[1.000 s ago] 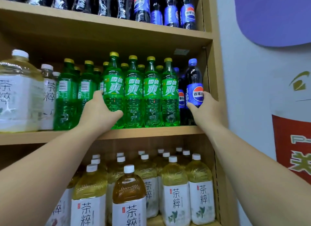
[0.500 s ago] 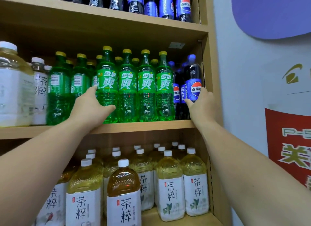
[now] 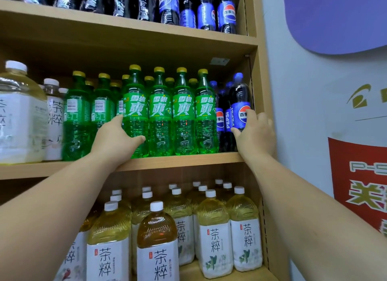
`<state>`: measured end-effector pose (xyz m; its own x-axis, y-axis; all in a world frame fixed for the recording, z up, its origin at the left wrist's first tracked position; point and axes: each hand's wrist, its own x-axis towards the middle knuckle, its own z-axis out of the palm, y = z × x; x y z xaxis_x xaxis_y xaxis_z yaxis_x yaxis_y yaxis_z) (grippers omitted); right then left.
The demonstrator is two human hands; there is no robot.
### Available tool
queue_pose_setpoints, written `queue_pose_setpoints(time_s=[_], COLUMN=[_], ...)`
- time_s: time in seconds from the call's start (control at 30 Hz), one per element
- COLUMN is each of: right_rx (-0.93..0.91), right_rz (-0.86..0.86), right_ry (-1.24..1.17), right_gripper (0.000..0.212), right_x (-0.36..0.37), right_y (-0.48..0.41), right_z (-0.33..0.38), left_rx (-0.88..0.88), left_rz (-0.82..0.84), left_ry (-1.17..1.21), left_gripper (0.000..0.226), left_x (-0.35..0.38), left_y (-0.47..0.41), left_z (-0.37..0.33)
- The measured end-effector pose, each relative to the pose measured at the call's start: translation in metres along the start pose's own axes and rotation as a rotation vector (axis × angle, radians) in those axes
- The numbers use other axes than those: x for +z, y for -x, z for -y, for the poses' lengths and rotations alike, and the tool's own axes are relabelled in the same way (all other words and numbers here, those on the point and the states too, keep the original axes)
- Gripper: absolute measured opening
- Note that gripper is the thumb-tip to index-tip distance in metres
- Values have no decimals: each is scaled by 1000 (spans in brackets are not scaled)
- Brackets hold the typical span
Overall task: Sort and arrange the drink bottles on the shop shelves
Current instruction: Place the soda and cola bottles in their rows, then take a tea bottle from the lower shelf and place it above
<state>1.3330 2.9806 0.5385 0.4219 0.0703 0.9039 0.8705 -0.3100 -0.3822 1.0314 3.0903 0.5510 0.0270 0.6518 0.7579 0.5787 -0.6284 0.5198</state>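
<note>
A row of green soda bottles with yellow caps stands on the middle shelf. My left hand grips the leftmost front green bottle low on its body, thumb across the front. At the shelf's right end stand dark cola bottles with blue labels. My right hand holds the front cola bottle from its right side, thumb under the label and fingers at the label's edge.
Large tea bottles with white labels stand at the middle shelf's left. More tea bottles fill the lower shelf. Cola bottles line the top shelf. The shelf's side panel and a wall with posters lie right.
The view shifted slightly. My right hand slid a little up and round the cola bottle's right side. My left hand stays on the same green bottle.
</note>
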Motion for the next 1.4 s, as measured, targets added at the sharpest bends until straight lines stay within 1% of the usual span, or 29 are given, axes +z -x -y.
queue_pose_setpoints(time_s=[0.1, 0.2, 0.33, 0.4, 0.47, 0.6, 0.7, 0.77, 0.83, 0.93, 1.03, 1.17, 1.3, 1.4], right_rx=[-8, -94, -187, -249, -334, -432, -469, -471, -450, -373, -299, -242, -213, -220], right_rz=[-13, -45, -11, -14, 6, 209, 383, 517, 625, 777, 861, 891, 839, 790], right_ry=[-12, -90, -211, -276, -357, -578, -724, -776, -812, -894, -967, -1015, -1025, -1052], right_gripper=[60, 57, 51, 50, 48, 45, 44, 48, 54, 65, 65, 71, 70, 68], right_x=[0, -3, -12, -19, -25, -32, -27, -24, -18, -10, 0, 14, 22, 20], right_y=[9, 25, 45, 53, 61, 78, 92, 101, 107, 114, 120, 128, 130, 130], right_z=[3, 16, 46, 64, 88, 151, 204, 240, 272, 313, 342, 367, 374, 368], left_rx=[-2, -5, -20, 6, 61, 146, 114, 44, -2, -57, -108, -131, -126, -61], left_rz=[-5, 10, 28, 2, -50, -241, -402, -449, -423, -285, -159, -78, -130, -171], left_ry=[6, -10, 0, 5, 23, -13, -105, -162, -162, -80, -27, 32, 92, 169], left_gripper=[94, 93, 94, 93, 88, 67, 58, 56, 50, 36, 30, 32, 36, 37], left_x=[1, 2, -2, -6, -14, -52, -98, -127, -151, -168, -170, -170, -169, -169], left_y=[1, 0, 2, 9, 19, 33, 34, 30, 26, 22, 16, 9, 5, 6], left_z=[-2, -4, -4, -4, 1, 36, 69, 90, 107, 124, 137, 146, 150, 153])
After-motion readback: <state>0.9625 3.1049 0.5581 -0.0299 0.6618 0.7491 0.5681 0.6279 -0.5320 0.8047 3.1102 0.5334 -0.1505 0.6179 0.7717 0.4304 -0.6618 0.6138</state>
